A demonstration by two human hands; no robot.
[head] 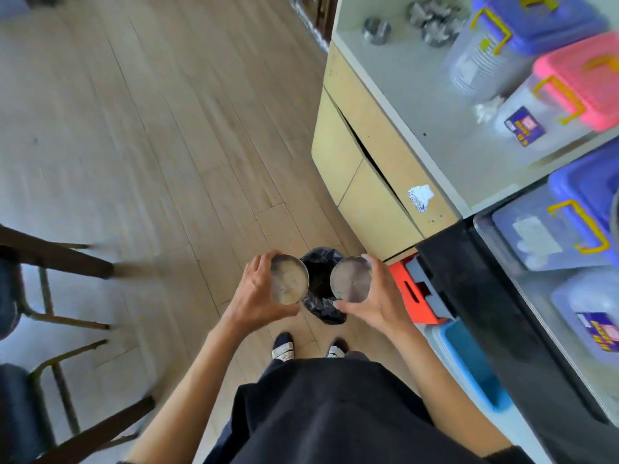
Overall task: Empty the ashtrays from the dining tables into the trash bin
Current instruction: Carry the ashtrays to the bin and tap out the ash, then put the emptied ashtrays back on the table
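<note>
I stand over a small trash bin (320, 272) lined with a black bag, on the wooden floor just ahead of my shoes. My left hand (259, 293) grips a round metal ashtray (289, 278) at the bin's left rim. Its inside faces me and shows grey ash residue. My right hand (375, 296) grips a second round metal ashtray (350, 278) at the bin's right rim, its inside also turned toward me. The two ashtrays flank the bin's opening.
A counter (395, 105) with pale wooden cabinet doors stands on the right, carrying lidded plastic boxes (569, 85) and more metal ashtrays (376, 30). An orange stool (412, 293) and a blue tub (469, 360) lie under it. Dark chairs (50, 259) stand on the left.
</note>
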